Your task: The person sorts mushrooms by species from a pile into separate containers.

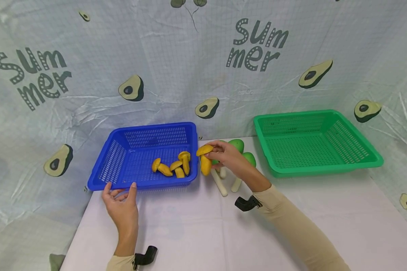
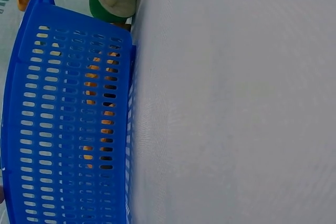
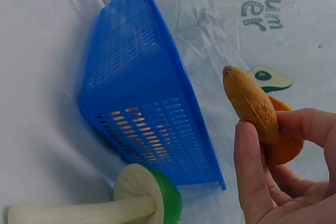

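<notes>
Avocado-print cloth (image 1: 176, 56) is hanging behind a table (image 1: 186, 229) with a pale cover. Left hand (image 1: 122, 205) is gripping the near rim of the blue basket (image 1: 162, 183), probably steadying it. Right hand (image 1: 225, 155) is pinching a yellow mushroom (image 1: 206, 166) between thumb and fingers near the cap, perhaps because the cap's flare is stopping it slipping. Mushroom is hanging just beside the basket's right side, outside it. Long axis is running nearly vertical in the head view: cap uppermost, stem pointing down. Three other yellow mushrooms (image 1: 161, 167) are lying inside; green-capped mushrooms (image 1: 236, 145) are lying between this basket and the green basket (image 1: 291, 148).
</notes>
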Demonstrator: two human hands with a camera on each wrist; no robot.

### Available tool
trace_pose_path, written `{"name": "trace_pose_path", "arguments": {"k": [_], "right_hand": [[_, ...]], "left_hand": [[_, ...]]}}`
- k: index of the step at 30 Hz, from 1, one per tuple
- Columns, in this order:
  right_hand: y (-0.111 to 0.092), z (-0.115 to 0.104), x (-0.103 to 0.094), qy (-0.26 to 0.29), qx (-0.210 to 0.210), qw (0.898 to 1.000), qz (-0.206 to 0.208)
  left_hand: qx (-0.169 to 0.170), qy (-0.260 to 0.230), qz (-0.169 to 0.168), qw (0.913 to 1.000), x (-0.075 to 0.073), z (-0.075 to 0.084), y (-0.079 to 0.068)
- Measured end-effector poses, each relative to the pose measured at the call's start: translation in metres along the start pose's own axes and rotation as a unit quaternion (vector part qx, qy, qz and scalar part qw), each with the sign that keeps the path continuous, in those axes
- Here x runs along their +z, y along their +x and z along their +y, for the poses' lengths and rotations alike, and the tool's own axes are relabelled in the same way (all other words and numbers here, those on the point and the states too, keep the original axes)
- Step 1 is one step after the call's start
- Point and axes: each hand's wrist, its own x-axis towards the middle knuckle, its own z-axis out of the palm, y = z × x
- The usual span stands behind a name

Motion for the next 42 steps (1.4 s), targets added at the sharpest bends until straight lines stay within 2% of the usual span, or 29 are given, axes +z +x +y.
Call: {"name": "trace_pose_path", "arguments": {"k": [7, 17, 24, 29, 36, 42], "right_hand": [[0.013, -0.003, 0.009, 0.021, 0.001, 1.0, 0.002], [0.029, -0.01, 0.023, 0.016, -0.007, 1.0, -0.018], [0.04, -0.013, 0.034, 0.024, 0.007, 1.0, -0.006], [0.043, -0.014, 0.037, 0.035, -0.002, 0.999, -0.003], [0.048, -0.008, 0.026, 0.098, -0.034, 0.995, 0.007], [0.044, -0.004, 0.007, 0.106, -0.044, 0.993, 0.031]], "left_hand": [[0.001, 0.002, -0.002, 1.0, 0.001, -0.002, 0.0], [0.006, 0.001, -0.001, 1.0, 0.001, -0.002, 0.0], [0.01, -0.003, -0.003, 0.9999, 0.001, -0.005, 0.002], [0.006, -0.002, -0.002, 1.0, 0.0, -0.003, 0.0], [0.006, -0.004, 0.0, 1.0, 0.001, -0.003, -0.001], [0.012, -0.006, 0.002, 0.9999, 0.001, -0.003, -0.001]]}}
